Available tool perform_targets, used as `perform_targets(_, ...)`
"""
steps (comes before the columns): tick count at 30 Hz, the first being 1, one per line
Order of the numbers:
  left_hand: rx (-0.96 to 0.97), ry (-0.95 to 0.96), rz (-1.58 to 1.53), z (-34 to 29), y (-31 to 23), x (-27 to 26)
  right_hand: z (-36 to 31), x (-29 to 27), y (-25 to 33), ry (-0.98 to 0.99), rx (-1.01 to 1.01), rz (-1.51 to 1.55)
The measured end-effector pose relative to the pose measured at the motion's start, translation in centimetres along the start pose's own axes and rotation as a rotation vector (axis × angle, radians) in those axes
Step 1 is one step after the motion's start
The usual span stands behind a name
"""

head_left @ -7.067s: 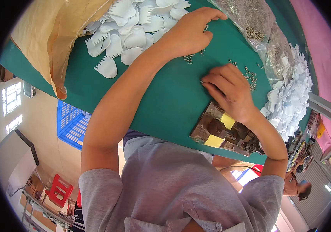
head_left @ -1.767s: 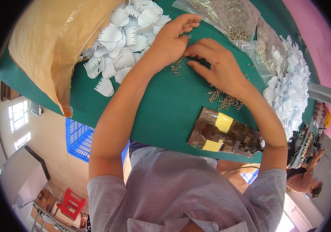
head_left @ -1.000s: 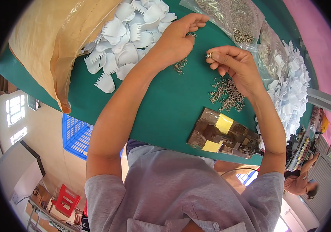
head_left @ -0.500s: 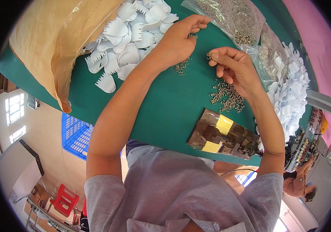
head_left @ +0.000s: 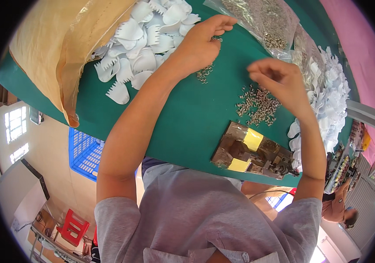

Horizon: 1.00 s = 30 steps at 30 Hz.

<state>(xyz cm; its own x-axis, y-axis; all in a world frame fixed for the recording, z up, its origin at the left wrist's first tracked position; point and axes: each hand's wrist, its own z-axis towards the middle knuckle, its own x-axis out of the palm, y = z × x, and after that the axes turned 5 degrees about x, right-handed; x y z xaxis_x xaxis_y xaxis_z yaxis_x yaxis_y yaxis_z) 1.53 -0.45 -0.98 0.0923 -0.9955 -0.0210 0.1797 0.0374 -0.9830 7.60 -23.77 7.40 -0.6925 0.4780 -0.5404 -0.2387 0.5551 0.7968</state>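
The left hand (head_left: 202, 41) lies low over the green counter (head_left: 183, 114), its grip loosely curled with the fingertips pressed into a small scatter of tiny metal pieces (head_left: 205, 72); a few seem pinched under the fingers, though how firmly is hard to tell. The right hand (head_left: 279, 81) is raised above the counter, blurred, its fingers bunched together in a closed pinch (whether anything sits between them cannot be made out). Directly below it lies a larger heap of small metal parts (head_left: 257, 105), loose on the green surface and well apart from the left hand's scatter.

Just beyond the left hand, a heap of white comb-edged plastic pieces (head_left: 141, 39) spills across the counter out of the mouth of a tan woven sack (head_left: 60, 48), which lies slumped at the far left corner. Past the right hand, a clear plastic bag (head_left: 266, 19) lies open-mouthed, full of the same small metal bits. Beside it at the right edge sits a second mound of white pieces (head_left: 332, 96), partly under clear plastic.

Near the front edge of the counter rests a brown, tape-wrapped block tool (head_left: 251, 151) with yellow patches. Below the counter's left side a blue slatted crate (head_left: 84, 151) shows.
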Motion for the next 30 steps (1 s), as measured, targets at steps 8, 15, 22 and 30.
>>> perform_targets(8,-0.017,0.005,0.008,0.1,-0.3,0.0,2.7,6.7,0.5,-0.19,-0.337,-0.236)
perform_targets(15,0.06,0.009,0.042,0.2,0.4,0.0,2.8,8.0,-0.1,-0.222,-0.373,-0.22)
perform_targets(22,0.044,0.001,0.034,0.1,0.3,-0.1,2.8,7.2,0.2,-0.153,-0.423,-0.347)
perform_targets(30,0.014,-0.001,0.045,0.1,0.1,0.0,1.6,6.3,-0.1,-0.118,-0.346,-0.322)
